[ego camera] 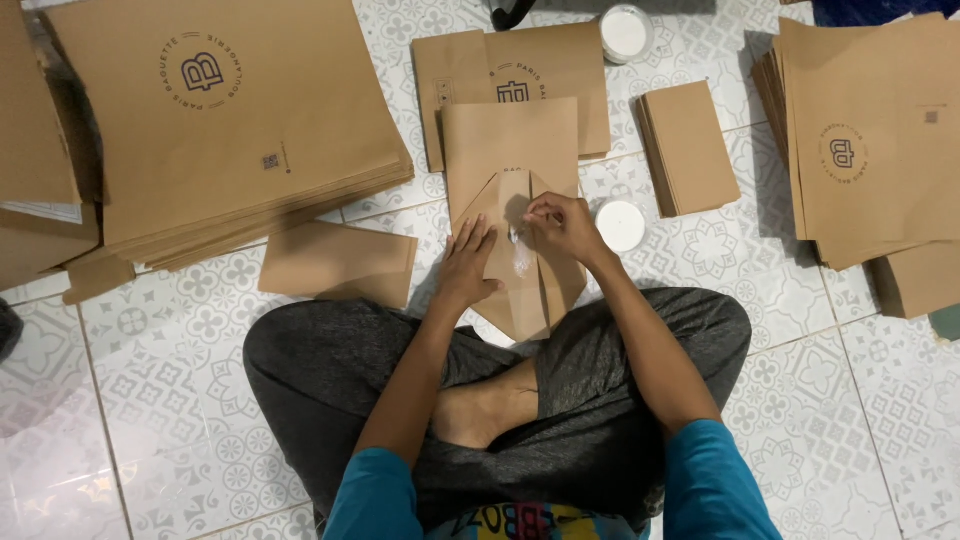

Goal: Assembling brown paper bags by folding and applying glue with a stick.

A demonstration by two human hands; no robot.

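A half-folded brown paper bag (512,215) lay on the tiled floor in front of the person's crossed legs, its bottom flaps opened into a pointed shape with a white smear along the middle. Behind it lay a flat brown bag (510,75) with a dark printed mark. At far left stood a big stack of brown sheets (225,120) bearing a round dark logo, and at far right another such stack (870,140). A small pile of plain brown rectangles (690,148) lay between, and one folded brown piece (338,263) lay left of the legs.
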